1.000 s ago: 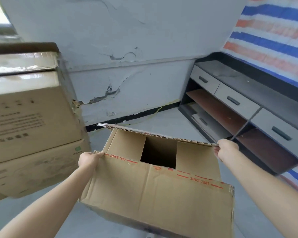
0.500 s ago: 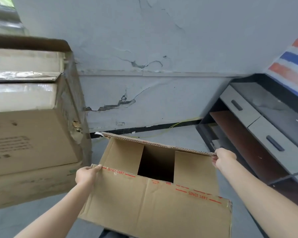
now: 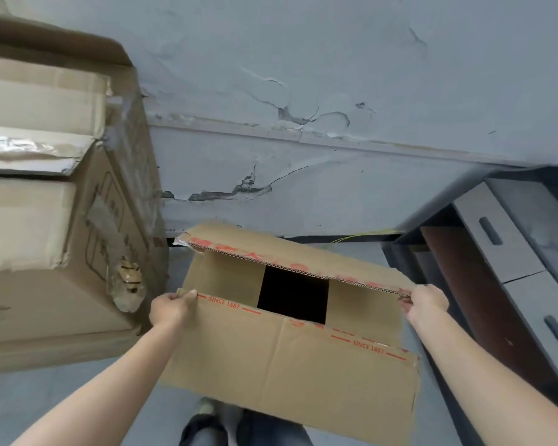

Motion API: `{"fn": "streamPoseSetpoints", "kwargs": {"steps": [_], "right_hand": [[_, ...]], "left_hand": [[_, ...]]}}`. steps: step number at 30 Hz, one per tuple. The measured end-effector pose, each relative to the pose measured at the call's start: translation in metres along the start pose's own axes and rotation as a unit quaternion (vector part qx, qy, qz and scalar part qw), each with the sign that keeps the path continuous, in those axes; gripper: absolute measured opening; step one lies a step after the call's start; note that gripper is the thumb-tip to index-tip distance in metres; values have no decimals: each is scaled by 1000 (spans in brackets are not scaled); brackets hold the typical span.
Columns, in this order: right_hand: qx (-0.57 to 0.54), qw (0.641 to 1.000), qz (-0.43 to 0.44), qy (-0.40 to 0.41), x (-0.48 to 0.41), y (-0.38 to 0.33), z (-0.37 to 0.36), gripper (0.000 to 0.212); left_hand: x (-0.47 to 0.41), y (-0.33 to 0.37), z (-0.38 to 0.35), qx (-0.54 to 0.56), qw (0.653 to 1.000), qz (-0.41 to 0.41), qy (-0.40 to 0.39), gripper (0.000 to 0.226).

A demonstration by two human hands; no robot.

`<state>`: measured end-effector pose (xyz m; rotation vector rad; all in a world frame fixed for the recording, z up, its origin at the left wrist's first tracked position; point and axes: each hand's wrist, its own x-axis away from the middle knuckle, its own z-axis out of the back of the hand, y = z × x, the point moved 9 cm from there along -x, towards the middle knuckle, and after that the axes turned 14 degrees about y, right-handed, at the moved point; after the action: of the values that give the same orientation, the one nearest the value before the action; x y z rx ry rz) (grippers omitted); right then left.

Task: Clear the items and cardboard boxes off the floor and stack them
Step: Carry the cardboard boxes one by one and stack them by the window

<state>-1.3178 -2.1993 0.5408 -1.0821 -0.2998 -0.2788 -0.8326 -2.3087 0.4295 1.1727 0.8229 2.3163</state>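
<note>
Both hands are clamped on an open cardboard box (image 3: 303, 362) — left hand (image 3: 169, 309) on one end, right hand (image 3: 427, 304) on the other — beside stacked boxes (image 3: 45, 220).

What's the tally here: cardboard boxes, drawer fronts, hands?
Cardboard boxes: 3 (held box, upper stacked box, lower stacked box)
Drawer fronts: 2 (far drawer, near drawer)
Hands: 2 (left hand, right hand, both gripping the held box)
Total: 7

Stacked cartons (image 3: 55, 201) crowding left, drawer cabinet (image 3: 509, 268) right, open floor (image 3: 351, 244) between
</note>
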Motion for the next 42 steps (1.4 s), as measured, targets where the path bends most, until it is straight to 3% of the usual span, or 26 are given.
{"fn": "streamPoseSetpoints", "kwargs": {"steps": [8, 19, 31, 39, 42], "right_hand": [[8, 999, -11, -36, -17, -46, -99, 58], [105, 984, -88, -115, -73, -8, -251, 61], [173, 966, -54, -185, -63, 22, -336, 56], [188, 960, -56, -200, -77, 65, -355, 51], [198, 950, -52, -237, -75, 72, -373, 47]], "left_hand": [[-22, 29, -33, 18, 998, 43, 29, 44], [-56, 56, -69, -24, 985, 94, 142, 44], [-93, 44, -79, -57, 971, 125, 198, 42], [-133, 25, -99, -71, 974, 107, 187, 22], [-153, 29, -105, -76, 973, 100, 192, 32]]}}
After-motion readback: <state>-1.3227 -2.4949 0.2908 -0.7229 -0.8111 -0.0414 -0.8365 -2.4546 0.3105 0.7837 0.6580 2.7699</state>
